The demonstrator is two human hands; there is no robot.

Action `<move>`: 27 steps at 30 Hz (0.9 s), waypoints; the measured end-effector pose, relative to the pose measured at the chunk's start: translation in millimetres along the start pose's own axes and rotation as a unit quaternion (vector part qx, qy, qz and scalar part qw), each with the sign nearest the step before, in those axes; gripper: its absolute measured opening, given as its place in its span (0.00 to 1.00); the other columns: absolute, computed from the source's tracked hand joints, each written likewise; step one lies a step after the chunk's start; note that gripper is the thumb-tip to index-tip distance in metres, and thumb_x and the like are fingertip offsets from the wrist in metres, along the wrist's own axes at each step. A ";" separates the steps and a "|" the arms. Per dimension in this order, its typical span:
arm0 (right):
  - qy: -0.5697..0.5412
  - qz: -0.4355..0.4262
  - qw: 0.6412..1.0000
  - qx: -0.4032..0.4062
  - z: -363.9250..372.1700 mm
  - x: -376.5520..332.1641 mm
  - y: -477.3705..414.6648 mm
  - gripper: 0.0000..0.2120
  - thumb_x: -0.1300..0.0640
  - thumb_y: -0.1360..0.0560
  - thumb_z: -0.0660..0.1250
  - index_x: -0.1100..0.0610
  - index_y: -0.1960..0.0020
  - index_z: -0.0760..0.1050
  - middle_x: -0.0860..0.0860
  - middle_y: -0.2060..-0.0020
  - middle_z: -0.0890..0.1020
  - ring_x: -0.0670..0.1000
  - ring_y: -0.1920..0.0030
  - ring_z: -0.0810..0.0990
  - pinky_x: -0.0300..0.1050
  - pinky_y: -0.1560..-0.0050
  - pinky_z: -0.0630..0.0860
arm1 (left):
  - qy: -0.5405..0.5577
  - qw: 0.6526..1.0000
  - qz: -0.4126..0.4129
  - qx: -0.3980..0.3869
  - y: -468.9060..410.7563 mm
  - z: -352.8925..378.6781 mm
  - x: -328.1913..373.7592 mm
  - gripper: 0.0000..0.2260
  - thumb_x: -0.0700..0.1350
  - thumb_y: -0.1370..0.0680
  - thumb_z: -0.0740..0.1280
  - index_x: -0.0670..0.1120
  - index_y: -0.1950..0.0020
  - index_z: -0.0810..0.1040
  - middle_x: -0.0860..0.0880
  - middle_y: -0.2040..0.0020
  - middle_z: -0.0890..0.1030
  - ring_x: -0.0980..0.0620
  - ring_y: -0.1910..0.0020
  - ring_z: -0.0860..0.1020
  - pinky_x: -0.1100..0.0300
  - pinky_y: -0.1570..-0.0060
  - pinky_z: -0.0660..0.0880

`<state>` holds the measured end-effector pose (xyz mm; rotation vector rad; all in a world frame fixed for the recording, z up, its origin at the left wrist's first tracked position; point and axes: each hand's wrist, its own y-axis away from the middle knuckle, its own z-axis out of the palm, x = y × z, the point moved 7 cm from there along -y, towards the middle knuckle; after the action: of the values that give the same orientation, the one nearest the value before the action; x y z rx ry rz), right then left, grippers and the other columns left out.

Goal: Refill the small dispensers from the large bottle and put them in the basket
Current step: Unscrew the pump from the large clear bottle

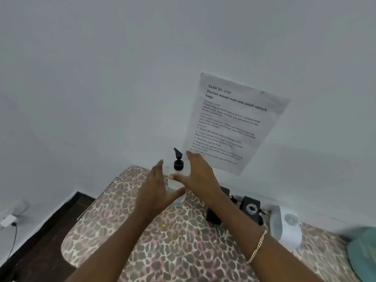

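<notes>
Barely started. Left hand (154, 186) and right hand (196, 174), fingers straight, flank the large bottle (178, 164) at the table's (126, 231) far edge, gripping nothing. Small dispensers (251, 207) sit to its right along the far edge, seemingly unfilled.

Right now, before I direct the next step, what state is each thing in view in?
pump bottle: upright, black pump fitted.
left grip: open, at the bottle's left side.
right grip: open, at the bottle's right side, thumb across its front.
black dispenser: upright, top off, neck open.
white dispenser: neck uncapped.
teal basket: cut by the frame edge, contents not visible.
</notes>
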<state>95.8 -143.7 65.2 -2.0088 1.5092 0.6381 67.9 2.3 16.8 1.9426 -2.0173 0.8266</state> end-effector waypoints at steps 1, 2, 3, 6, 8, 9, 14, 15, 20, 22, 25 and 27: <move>-0.016 0.003 1.000 0.005 2.3 2.7 -2.6 0.45 0.36 0.27 0.75 0.55 0.19 0.62 0.51 0.25 0.71 0.52 0.24 0.68 0.47 0.27 0.66 | 0.027 1.000 -0.006 0.006 -0.8 4.1 -0.6 0.56 0.76 0.31 0.69 0.43 0.16 0.55 0.42 0.18 0.66 0.42 0.22 0.69 0.44 0.29 0.73; -0.029 0.005 1.000 0.007 5.1 5.8 -4.1 0.43 0.37 0.27 0.75 0.55 0.20 0.64 0.51 0.27 0.73 0.52 0.26 0.70 0.48 0.28 0.67 | 0.047 0.999 -0.017 0.016 -0.5 8.2 -1.4 0.55 0.74 0.30 0.70 0.43 0.16 0.56 0.42 0.19 0.66 0.42 0.22 0.70 0.44 0.29 0.73; -0.037 0.006 0.999 0.007 9.6 10.7 -6.1 0.42 0.38 0.27 0.75 0.55 0.21 0.66 0.51 0.28 0.74 0.52 0.27 0.71 0.48 0.29 0.69 | 0.062 0.998 -0.022 0.020 -0.5 17.2 -5.4 0.54 0.73 0.30 0.71 0.43 0.16 0.57 0.43 0.19 0.67 0.43 0.22 0.70 0.44 0.28 0.73; -0.034 -0.004 0.999 0.021 15.6 16.9 -11.8 0.35 0.41 0.26 0.76 0.56 0.25 0.71 0.51 0.33 0.78 0.51 0.32 0.75 0.49 0.31 0.72 | 0.087 0.995 -0.035 0.033 -1.5 36.6 -15.5 0.49 0.74 0.30 0.73 0.48 0.18 0.62 0.48 0.26 0.76 0.46 0.30 0.77 0.45 0.36 0.79; -0.035 -0.014 0.999 0.036 15.3 18.9 -14.1 0.30 0.43 0.25 0.76 0.56 0.29 0.75 0.51 0.36 0.80 0.51 0.35 0.77 0.50 0.34 0.74 | 0.094 0.993 -0.027 0.060 -1.0 45.1 -20.9 0.43 0.70 0.28 0.75 0.48 0.22 0.66 0.49 0.37 0.81 0.48 0.42 0.82 0.53 0.50 0.80; -0.039 -0.016 0.998 0.042 15.2 19.6 -14.5 0.27 0.44 0.25 0.76 0.56 0.31 0.77 0.51 0.37 0.80 0.51 0.36 0.77 0.50 0.35 0.75 | 0.094 0.992 -0.026 0.074 -0.3 48.4 -22.4 0.40 0.66 0.27 0.76 0.46 0.24 0.68 0.49 0.41 0.82 0.48 0.46 0.82 0.56 0.54 0.77; -0.046 -0.044 0.995 0.076 14.4 18.3 -10.2 0.20 0.47 0.24 0.75 0.57 0.37 0.81 0.53 0.40 0.84 0.51 0.39 0.81 0.48 0.39 0.77 | 0.107 0.986 0.000 0.130 6.6 49.2 -20.2 0.26 0.55 0.24 0.77 0.43 0.32 0.74 0.53 0.53 0.78 0.49 0.56 0.79 0.65 0.62 0.68; -0.048 -0.047 0.994 0.083 14.3 18.2 -8.8 0.20 0.47 0.24 0.75 0.58 0.38 0.82 0.52 0.40 0.84 0.51 0.39 0.81 0.49 0.38 0.78 | 0.112 0.984 0.003 0.136 7.5 49.0 -20.1 0.26 0.55 0.23 0.76 0.43 0.33 0.75 0.53 0.52 0.78 0.50 0.56 0.78 0.65 0.62 0.68; -0.052 -0.062 0.991 0.108 15.2 17.4 9.3 0.19 0.47 0.25 0.76 0.56 0.39 0.83 0.50 0.43 0.85 0.49 0.42 0.82 0.47 0.40 0.78 | 0.135 0.977 0.019 0.162 23.0 46.0 -17.1 0.25 0.54 0.23 0.76 0.44 0.32 0.76 0.52 0.46 0.81 0.53 0.51 0.78 0.60 0.55 0.71; -0.057 -0.062 0.990 0.115 14.7 16.1 23.9 0.19 0.47 0.25 0.76 0.55 0.39 0.83 0.49 0.43 0.86 0.48 0.43 0.82 0.46 0.43 0.77 | 0.142 0.975 0.022 0.168 35.9 42.7 -15.4 0.24 0.54 0.23 0.77 0.45 0.32 0.76 0.55 0.48 0.79 0.54 0.51 0.78 0.67 0.56 0.69; -0.049 -0.065 0.989 0.124 13.3 12.0 49.9 0.18 0.45 0.26 0.76 0.54 0.40 0.84 0.47 0.45 0.86 0.46 0.45 0.81 0.45 0.44 0.77 | 0.150 0.974 0.031 0.166 60.7 35.4 -11.6 0.24 0.54 0.24 0.77 0.47 0.33 0.76 0.60 0.50 0.76 0.55 0.52 0.78 0.68 0.55 0.71; -0.040 -0.064 0.989 0.127 11.8 9.2 67.9 0.18 0.44 0.26 0.76 0.53 0.42 0.84 0.46 0.46 0.86 0.45 0.48 0.81 0.45 0.47 0.77 | 0.162 0.973 0.045 0.158 76.8 32.6 -10.1 0.24 0.55 0.24 0.77 0.47 0.33 0.77 0.62 0.51 0.76 0.57 0.53 0.78 0.63 0.54 0.75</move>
<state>32.1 -157.6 40.9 -1.8457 1.3295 0.4436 1.6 -9.1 -33.6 1.7246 -1.8779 1.4592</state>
